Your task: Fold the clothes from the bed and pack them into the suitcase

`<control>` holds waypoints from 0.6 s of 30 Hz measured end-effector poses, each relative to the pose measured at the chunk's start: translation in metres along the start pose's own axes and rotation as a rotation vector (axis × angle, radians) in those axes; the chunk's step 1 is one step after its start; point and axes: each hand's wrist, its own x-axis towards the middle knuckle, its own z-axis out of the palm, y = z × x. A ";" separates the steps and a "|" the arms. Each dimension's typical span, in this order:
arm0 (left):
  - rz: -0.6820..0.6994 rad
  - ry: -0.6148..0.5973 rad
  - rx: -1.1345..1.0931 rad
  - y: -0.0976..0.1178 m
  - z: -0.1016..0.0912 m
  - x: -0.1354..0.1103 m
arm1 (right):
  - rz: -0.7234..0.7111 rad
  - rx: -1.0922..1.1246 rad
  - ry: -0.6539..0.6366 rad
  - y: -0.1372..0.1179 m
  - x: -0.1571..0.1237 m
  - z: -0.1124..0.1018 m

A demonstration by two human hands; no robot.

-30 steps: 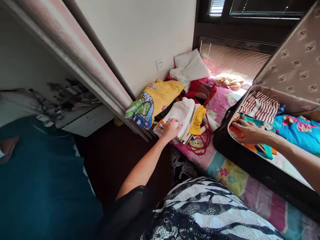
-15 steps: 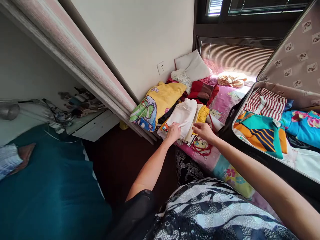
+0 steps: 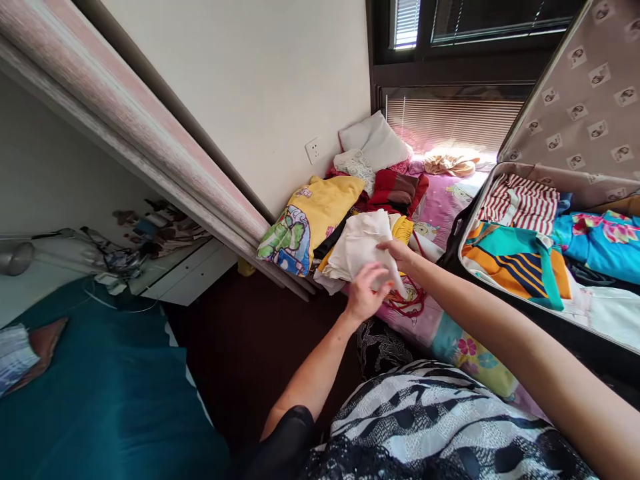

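Person's R hand (image 3: 399, 256) pinches white cloth (image 3: 357, 241) by its near R edge; L hand (image 3: 369, 292) just beside, fingers part-curled, blurred, can't tell if gripping or only brushing it; in open suitcase (image 3: 595, 350): striped garment (image 3: 520, 207), orange-and-teal garment (image 3: 517, 270), blue garment (image 3: 603, 247), all laid in; outside, on pink bedding (image 3: 440, 193): yellow garment (image 3: 403, 229), dark red garment (image 3: 395, 189), yellow printed bundle (image 3: 327, 207); white cloth also outside, atop pile, partly lifted, near corner hanging; looks thin, soft, creased, folds uneven, no neat edge; garment type unclear.
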 end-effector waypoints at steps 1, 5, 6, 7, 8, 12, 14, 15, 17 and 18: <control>-0.048 0.129 -0.063 -0.007 -0.004 0.000 | 0.009 0.019 -0.005 -0.003 -0.008 -0.002; -0.317 0.327 -0.404 -0.030 -0.022 0.014 | 0.025 0.131 -0.039 -0.023 -0.050 -0.013; -0.358 0.265 -0.493 -0.030 -0.023 0.020 | 0.004 0.164 -0.066 -0.030 -0.061 -0.017; -0.389 0.178 -0.557 -0.027 -0.023 0.027 | -0.030 0.193 -0.092 -0.036 -0.072 -0.023; -0.415 0.079 -0.592 -0.020 -0.022 0.034 | -0.075 0.216 -0.113 -0.044 -0.083 -0.030; -0.413 -0.238 -0.626 0.039 0.001 0.069 | -0.281 0.224 -0.071 -0.073 -0.131 -0.076; -0.358 -0.309 -0.696 0.076 0.020 0.089 | -0.384 0.205 -0.020 -0.086 -0.158 -0.108; -0.331 -0.345 -0.741 0.094 0.031 0.099 | -0.442 0.192 0.013 -0.093 -0.172 -0.126; -0.279 -0.447 -0.815 0.126 0.054 0.122 | -0.574 0.169 0.091 -0.105 -0.202 -0.163; -0.252 -0.517 -0.833 0.139 0.066 0.135 | -0.644 0.157 0.140 -0.111 -0.217 -0.183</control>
